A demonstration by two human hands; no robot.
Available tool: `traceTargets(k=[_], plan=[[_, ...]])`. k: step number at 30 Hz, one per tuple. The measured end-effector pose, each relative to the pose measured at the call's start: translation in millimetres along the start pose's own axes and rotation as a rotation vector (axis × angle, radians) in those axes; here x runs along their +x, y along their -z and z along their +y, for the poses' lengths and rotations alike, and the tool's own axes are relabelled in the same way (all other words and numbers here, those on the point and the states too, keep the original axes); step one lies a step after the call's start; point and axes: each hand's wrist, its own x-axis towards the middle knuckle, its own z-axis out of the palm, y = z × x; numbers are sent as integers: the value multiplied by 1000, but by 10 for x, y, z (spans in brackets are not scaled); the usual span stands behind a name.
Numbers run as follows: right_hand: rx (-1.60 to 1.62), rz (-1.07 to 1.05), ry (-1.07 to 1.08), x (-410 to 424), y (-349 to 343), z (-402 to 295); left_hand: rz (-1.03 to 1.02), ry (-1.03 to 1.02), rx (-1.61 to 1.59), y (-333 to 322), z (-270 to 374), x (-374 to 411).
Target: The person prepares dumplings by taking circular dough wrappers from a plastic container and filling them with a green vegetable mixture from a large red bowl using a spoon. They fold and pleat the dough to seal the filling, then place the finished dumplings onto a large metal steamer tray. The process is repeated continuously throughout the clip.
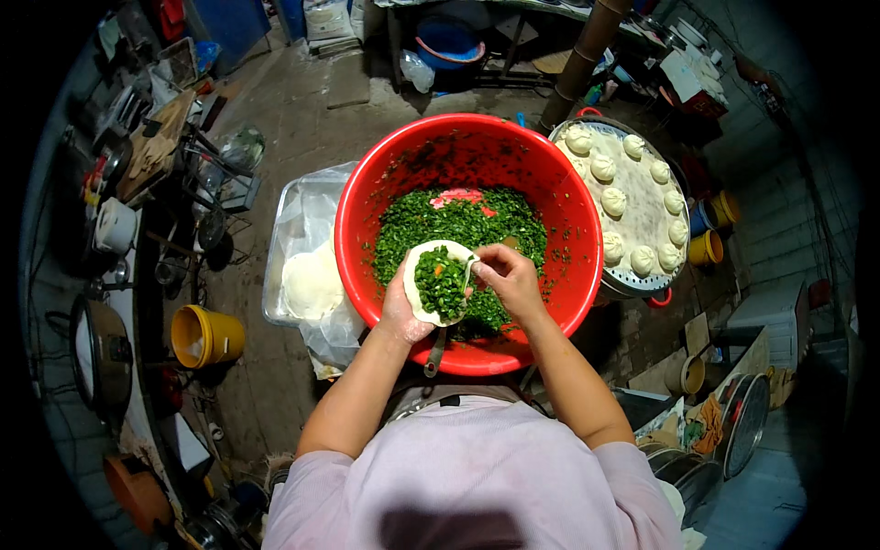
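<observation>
My left hand (401, 309) cradles a round dough wrapper (416, 278) heaped with chopped green filling and a bit of orange. With thumb and fingertips, my right hand (510, 277) pinches the wrapper's right edge. Both hands are over a large red plastic basin (474, 359) holding chopped greens (419, 214). A metal utensil handle (434, 357) rests at the basin's near rim; its other end is hidden. Left of the basin, pale dough (311, 287) lies on plastic sheeting in a metal tray (273, 265). Several pleated buns (614, 201) sit on a cloth-lined round steamer tray (650, 280) at the right.
A brown post (579, 62) stands behind the steamer. Yellow buckets stand on the floor at left (223, 335) and right (705, 248). A cluttered bench (137, 275) runs along the left, with stacked round steamers (746, 426) at lower right. A blue basin (449, 42) is at the back.
</observation>
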Motion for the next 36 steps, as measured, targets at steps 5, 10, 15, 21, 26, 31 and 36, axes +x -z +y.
traceTargets(k=[5,10,15,21,26,31,36], plan=[[-145,-4,18,3,122,87,43,51,54,-48,-3,10],[-131,-136,41,38,146,100,26,133,106,-50,-21,8],[-135,-36,14,-15,213,140,55,105,174,-115,-27,-63],[-178,-12,84,-56,211,110,91,128,554,-37,7,-76],[-328,-131,159,-48,165,123,222,137,783,-176,23,-66],[-272,-97,173,-73,110,71,138,178,928,-107,132,22],[-274,-100,243,-117,37,23,107,283,1158,6,247,122]])
